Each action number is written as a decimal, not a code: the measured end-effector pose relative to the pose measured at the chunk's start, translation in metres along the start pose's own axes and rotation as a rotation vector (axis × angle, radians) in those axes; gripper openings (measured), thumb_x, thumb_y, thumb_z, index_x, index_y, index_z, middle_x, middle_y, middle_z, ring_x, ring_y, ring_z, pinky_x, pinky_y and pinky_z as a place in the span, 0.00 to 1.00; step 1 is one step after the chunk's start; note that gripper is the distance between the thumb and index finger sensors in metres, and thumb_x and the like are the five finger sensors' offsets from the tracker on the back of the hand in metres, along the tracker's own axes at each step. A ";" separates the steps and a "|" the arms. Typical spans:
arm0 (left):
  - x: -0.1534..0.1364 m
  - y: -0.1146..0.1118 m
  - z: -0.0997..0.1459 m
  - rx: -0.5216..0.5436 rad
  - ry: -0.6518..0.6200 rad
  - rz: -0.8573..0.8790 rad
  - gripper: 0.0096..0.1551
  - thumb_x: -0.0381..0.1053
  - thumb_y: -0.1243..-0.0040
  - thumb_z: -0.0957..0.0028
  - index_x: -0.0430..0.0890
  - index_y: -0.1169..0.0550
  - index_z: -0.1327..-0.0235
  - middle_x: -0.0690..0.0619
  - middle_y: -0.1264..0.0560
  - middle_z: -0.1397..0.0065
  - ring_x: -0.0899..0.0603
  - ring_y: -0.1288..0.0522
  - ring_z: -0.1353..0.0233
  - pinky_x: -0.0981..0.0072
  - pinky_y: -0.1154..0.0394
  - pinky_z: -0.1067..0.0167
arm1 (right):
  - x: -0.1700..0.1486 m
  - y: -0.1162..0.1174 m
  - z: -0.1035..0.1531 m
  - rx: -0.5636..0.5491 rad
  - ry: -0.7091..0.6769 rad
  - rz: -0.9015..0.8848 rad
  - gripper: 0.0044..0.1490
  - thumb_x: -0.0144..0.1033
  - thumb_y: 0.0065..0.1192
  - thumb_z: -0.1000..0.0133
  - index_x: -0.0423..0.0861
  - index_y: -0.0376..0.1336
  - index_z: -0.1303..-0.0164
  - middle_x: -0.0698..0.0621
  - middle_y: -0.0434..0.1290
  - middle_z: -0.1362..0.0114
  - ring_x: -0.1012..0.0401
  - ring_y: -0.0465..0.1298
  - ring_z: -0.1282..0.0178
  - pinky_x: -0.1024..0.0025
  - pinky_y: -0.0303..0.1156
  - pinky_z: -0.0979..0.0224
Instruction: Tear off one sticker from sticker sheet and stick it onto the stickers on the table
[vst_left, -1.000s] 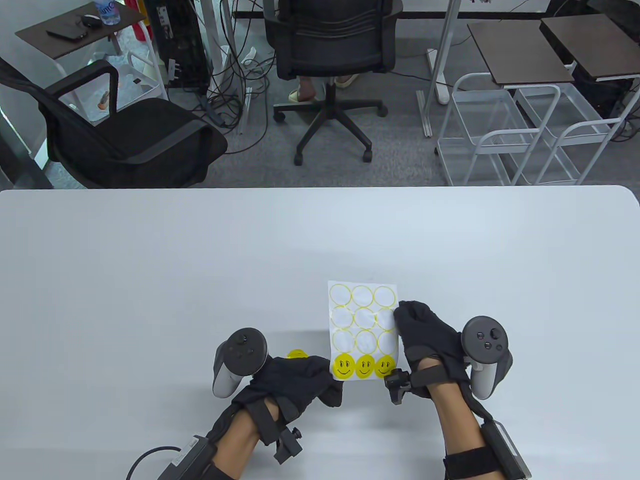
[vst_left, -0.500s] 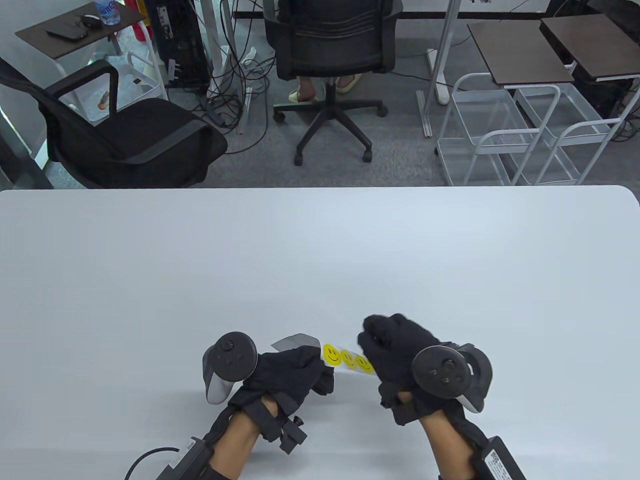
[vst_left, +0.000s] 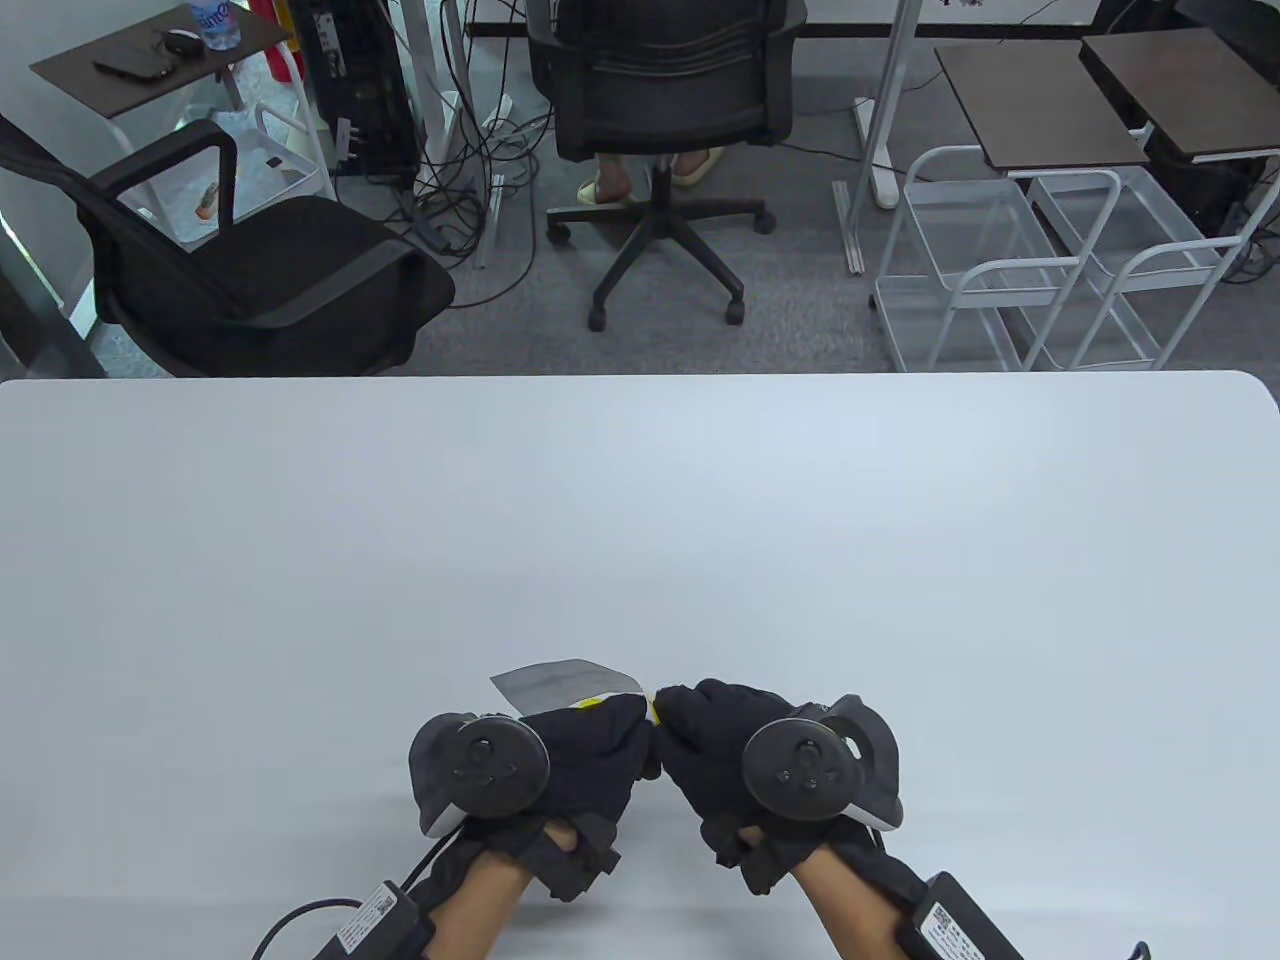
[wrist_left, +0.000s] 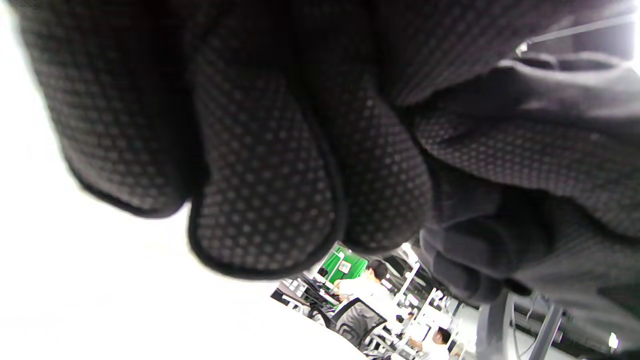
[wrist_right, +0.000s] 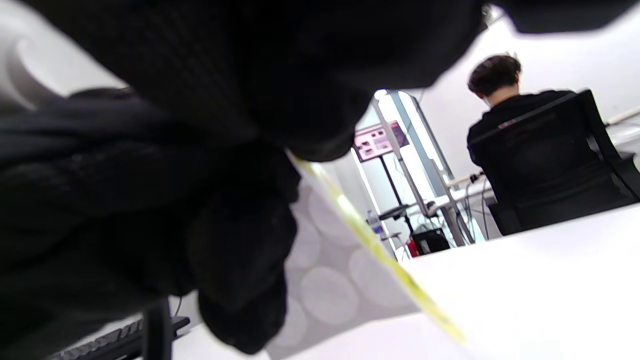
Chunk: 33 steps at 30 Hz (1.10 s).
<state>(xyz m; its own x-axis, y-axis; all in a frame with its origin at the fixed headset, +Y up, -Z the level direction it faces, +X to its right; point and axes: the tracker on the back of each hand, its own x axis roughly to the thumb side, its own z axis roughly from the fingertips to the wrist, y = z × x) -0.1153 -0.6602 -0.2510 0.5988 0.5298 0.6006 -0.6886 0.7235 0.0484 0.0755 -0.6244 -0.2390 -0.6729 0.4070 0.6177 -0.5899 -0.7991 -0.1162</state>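
Here the table view shows both gloved hands close together low over the white tabletop, the left hand and right hand meeting fingertip to fingertip. One sticker sheet rises tilted behind the left hand, its grey back toward the camera, with a sliver of yellow showing where the fingers meet. The right wrist view adds what that view hides: the sticker sheet runs edge-on from under the dark fingers, with pale circles on its back and a yellow strip along its edge. The left wrist view shows only curled, dotted fingers pressed together; the sheet is hidden there. Both hands appear to pinch the sheet.
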 end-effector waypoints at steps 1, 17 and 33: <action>0.001 0.000 0.000 -0.006 -0.011 -0.014 0.23 0.50 0.38 0.49 0.34 0.14 0.56 0.49 0.08 0.62 0.46 0.06 0.62 0.50 0.10 0.57 | 0.000 0.000 0.001 -0.009 -0.013 0.008 0.28 0.36 0.74 0.51 0.28 0.75 0.52 0.49 0.84 0.66 0.60 0.79 0.79 0.59 0.77 0.74; 0.003 0.003 0.004 0.042 -0.067 0.002 0.24 0.51 0.37 0.49 0.37 0.16 0.49 0.47 0.09 0.54 0.42 0.08 0.54 0.46 0.13 0.47 | -0.016 0.000 0.007 -0.143 -0.003 -0.140 0.25 0.37 0.74 0.51 0.32 0.77 0.54 0.49 0.83 0.69 0.60 0.79 0.79 0.59 0.77 0.73; -0.009 0.008 0.004 0.068 -0.015 0.109 0.23 0.53 0.39 0.48 0.42 0.16 0.47 0.51 0.09 0.52 0.43 0.09 0.52 0.48 0.14 0.45 | -0.021 -0.005 0.006 -0.224 0.055 -0.136 0.25 0.41 0.70 0.49 0.37 0.76 0.52 0.52 0.82 0.67 0.61 0.78 0.77 0.60 0.78 0.71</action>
<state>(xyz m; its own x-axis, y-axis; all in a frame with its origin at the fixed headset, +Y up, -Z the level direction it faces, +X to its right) -0.1278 -0.6614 -0.2528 0.5129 0.5970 0.6169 -0.7758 0.6300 0.0354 0.0954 -0.6322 -0.2468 -0.6005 0.5321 0.5968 -0.7563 -0.6204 -0.2078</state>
